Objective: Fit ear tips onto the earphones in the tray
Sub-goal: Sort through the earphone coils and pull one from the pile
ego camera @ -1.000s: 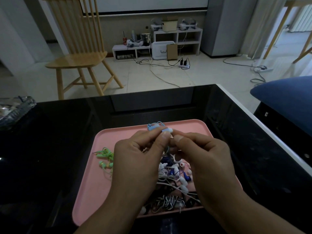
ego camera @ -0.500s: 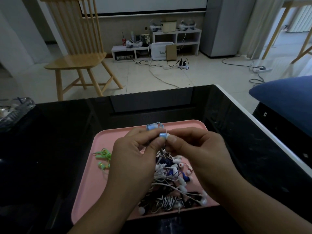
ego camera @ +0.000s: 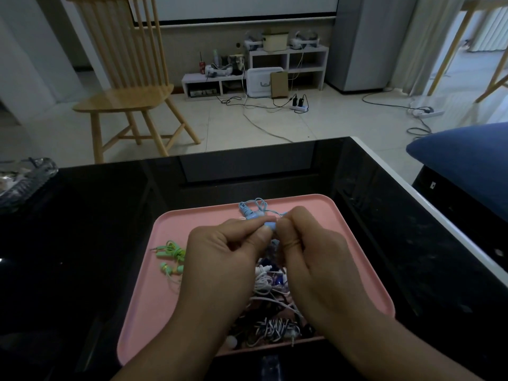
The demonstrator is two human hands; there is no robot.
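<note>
A pink tray (ego camera: 354, 259) lies on the black table. Above its middle my left hand (ego camera: 222, 251) pinches a light blue earbud (ego camera: 270, 225) between thumb and forefinger. My right hand (ego camera: 310, 251) pinches at the same earbud's right end; what it holds there is hidden by the fingers. The blue cable (ego camera: 254, 206) bunches just behind the hands. Green earphones (ego camera: 171, 255) lie at the tray's left. A tangle of white, blue and striped earphones (ego camera: 270, 295) fills the tray under my hands.
The glossy black table (ego camera: 82, 243) ends in a white edge on the right. A clear glass dish (ego camera: 24, 178) sits at its far left. A wooden chair (ego camera: 123, 86) stands beyond the table, and a blue cushion (ego camera: 467, 155) lies at right.
Both hands stay together on the blue earbud. The fingertips have shifted slightly, and the right hand's fingers have closed further over the earbud's end.
</note>
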